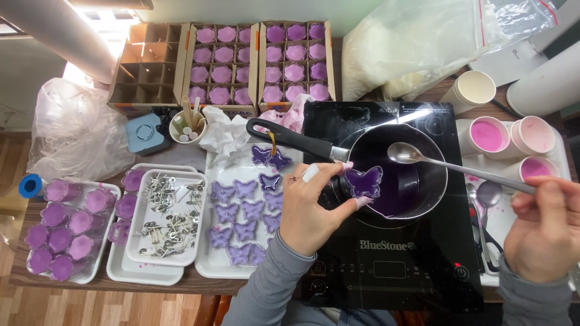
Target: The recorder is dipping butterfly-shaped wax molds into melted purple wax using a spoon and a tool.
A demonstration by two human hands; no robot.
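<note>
Butterfly mould (363, 181) in left-hand (311, 208) grip

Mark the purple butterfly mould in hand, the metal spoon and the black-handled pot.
purple butterfly-shaped mould (363, 181), head view, middle of its body.
long metal spoon (403, 153), head view, on its bowl.
black-handled metal pot (290, 138), head view, midway along its handle.

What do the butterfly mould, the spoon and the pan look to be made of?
Butterfly mould, in the left hand: looks like clear glossy plastic, purple showing through. Spoon, in the right hand: polished metal, with bright reflections. Pan: dark, probably coated metal, with a black, likely plastic handle.
</note>
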